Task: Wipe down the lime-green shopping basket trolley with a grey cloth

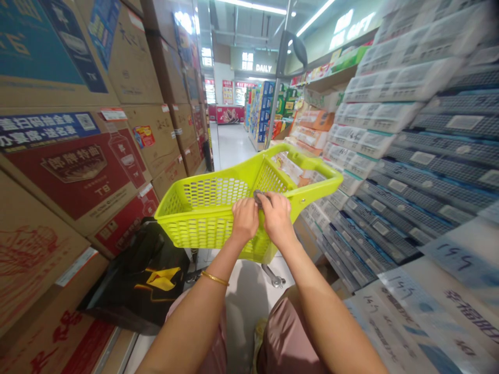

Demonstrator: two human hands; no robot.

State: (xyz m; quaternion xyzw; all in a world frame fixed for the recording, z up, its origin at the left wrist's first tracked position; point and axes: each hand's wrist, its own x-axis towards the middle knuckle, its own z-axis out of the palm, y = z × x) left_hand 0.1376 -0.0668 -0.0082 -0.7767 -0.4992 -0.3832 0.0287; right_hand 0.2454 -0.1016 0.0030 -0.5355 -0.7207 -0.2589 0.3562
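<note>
A yellow-green plastic shopping cart [210,221] stands sideways in front of me, its basket to the left and its handle frame to the right. My left hand [245,218] is closed over the cart's near rim. Right beside it, my right hand [277,213] is closed at the same rim, with its fingertips on a small dark grey piece [259,197]. What that piece is, I cannot make out. The visible inside of the basket holds nothing. Fingertips of both hands are partly hidden.
Stacked cardboard cartons [101,166] wall the left side, with a black bag [136,291] at their foot. Piled plastic-wrapped packs [382,130] and blue-grey bundles [390,208] line the right. A metal pole [277,104] rises behind the cart. White aisle floor [232,140] runs ahead to shelves.
</note>
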